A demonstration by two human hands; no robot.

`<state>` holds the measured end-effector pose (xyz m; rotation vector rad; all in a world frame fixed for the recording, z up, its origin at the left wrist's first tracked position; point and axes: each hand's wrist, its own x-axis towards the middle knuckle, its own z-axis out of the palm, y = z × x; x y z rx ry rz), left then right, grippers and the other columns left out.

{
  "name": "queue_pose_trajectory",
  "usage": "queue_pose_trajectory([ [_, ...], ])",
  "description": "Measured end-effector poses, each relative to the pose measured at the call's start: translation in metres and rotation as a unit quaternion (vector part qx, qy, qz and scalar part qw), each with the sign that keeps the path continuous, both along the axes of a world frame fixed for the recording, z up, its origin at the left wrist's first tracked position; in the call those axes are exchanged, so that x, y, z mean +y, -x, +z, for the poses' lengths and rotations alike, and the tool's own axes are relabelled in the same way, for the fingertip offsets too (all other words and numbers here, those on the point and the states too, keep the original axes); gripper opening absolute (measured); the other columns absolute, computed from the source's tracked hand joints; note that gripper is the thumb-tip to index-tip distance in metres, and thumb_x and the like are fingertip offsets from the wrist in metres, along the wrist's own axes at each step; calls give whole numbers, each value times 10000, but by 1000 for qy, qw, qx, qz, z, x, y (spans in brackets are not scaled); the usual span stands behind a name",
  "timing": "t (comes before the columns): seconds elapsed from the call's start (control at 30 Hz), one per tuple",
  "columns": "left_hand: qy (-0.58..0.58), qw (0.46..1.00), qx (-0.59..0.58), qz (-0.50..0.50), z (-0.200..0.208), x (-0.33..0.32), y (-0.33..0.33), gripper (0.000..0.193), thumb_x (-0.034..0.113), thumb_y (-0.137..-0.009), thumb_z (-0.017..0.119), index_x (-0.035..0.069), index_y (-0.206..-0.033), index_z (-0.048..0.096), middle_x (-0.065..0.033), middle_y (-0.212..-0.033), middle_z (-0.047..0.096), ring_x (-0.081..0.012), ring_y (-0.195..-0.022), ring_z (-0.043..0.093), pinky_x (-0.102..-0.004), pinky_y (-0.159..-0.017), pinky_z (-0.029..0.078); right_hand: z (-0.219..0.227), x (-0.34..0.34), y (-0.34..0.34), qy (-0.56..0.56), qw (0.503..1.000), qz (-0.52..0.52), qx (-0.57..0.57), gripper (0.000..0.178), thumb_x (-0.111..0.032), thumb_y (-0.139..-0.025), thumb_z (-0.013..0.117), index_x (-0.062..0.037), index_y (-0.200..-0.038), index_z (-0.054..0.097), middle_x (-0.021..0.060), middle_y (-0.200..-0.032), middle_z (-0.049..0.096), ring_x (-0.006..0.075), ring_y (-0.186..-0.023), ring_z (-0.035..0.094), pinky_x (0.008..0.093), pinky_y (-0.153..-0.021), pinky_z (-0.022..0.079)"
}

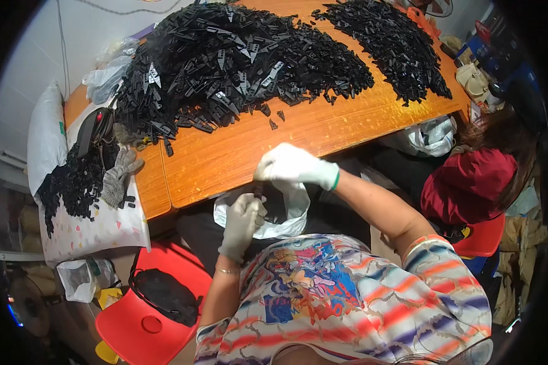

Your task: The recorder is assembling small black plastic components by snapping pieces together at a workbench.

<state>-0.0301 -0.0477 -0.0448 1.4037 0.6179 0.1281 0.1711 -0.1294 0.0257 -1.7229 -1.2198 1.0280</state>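
Observation:
My left hand (243, 224), in a pale work glove, is closed around the lower end of a small dark plastic piece (259, 190). Just above it, my right hand (289, 165), in a white glove with a green cuff, has its fingers bent onto the upper end of the same piece. Its exact shape is mostly hidden by the fingers. Both hands are over an open white bag (295, 214) on my lap, with dark contents inside. A large heap of black plastic parts (195, 67) lies on the wooden table (225, 152) beyond my hands.
A second black heap (389, 48) covers the table's far right. At left, a patterned cloth (94, 237) bears more black pieces and a grey glove (119, 179). A red chair (146, 322) with a black bag (163, 296) stands left. A person in red (469, 182) sits at right.

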Motion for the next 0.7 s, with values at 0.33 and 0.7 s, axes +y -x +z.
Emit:
queue_pose_trajectory([
  [0.33, -574, 814, 86, 31, 49, 47, -14, 273, 186, -907, 558, 175, -1179, 578, -129, -974, 611, -325, -905, 616, -431, -778, 496, -28, 31, -46, 12, 886, -210, -412, 200, -241, -793, 664, -46, -825, 638, 197, -866, 626, 343, -821, 640, 431, -724, 510],
  [0.7, -617, 772, 137, 66, 35, 150, -93, 182, 202, -899, 560, 162, -1057, 640, -134, -999, 632, -343, -920, 626, -463, -784, 500, -41, 25, -43, -15, 908, -204, -366, 124, -179, -832, 642, -109, -931, 670, 149, -907, 642, 341, -860, 634, 411, -766, 505],
])
